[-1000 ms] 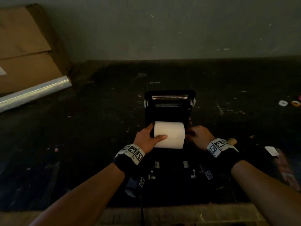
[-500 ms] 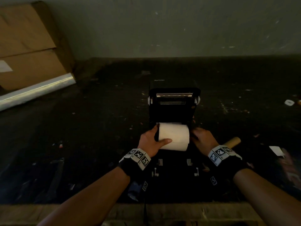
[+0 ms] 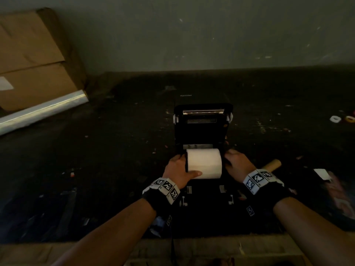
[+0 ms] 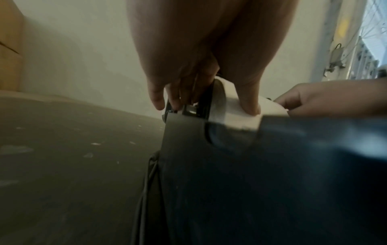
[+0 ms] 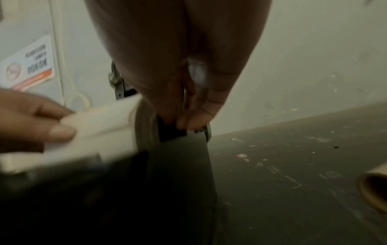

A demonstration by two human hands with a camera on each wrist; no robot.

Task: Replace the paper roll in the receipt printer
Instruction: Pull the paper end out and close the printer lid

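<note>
A black receipt printer [image 3: 203, 129] stands mid-table with its lid raised. A white paper roll [image 3: 204, 163] lies across its open bay. My left hand [image 3: 179, 169] grips the roll's left end, with the thumb over the front of the roll [image 4: 228, 109] and the fingers [image 4: 167, 99] down the outside of the black side guide. My right hand [image 3: 235, 162] is at the roll's right end. There its curled fingertips [image 5: 188, 121] pinch the black guide beside the roll [image 5: 100, 122]. The bay floor is hidden under the roll.
A bare cardboard core [image 3: 272, 165] lies just right of my right wrist. A cardboard box [image 3: 34, 60] and a shiny long roll [image 3: 42, 112] lean at the back left. Small tape rings [image 3: 335, 119] sit at the far right, and a cable [image 3: 172, 246] runs off the front edge.
The roll has sunk slightly lower into the bay. Both hands have stayed at its ends and moved with it.
</note>
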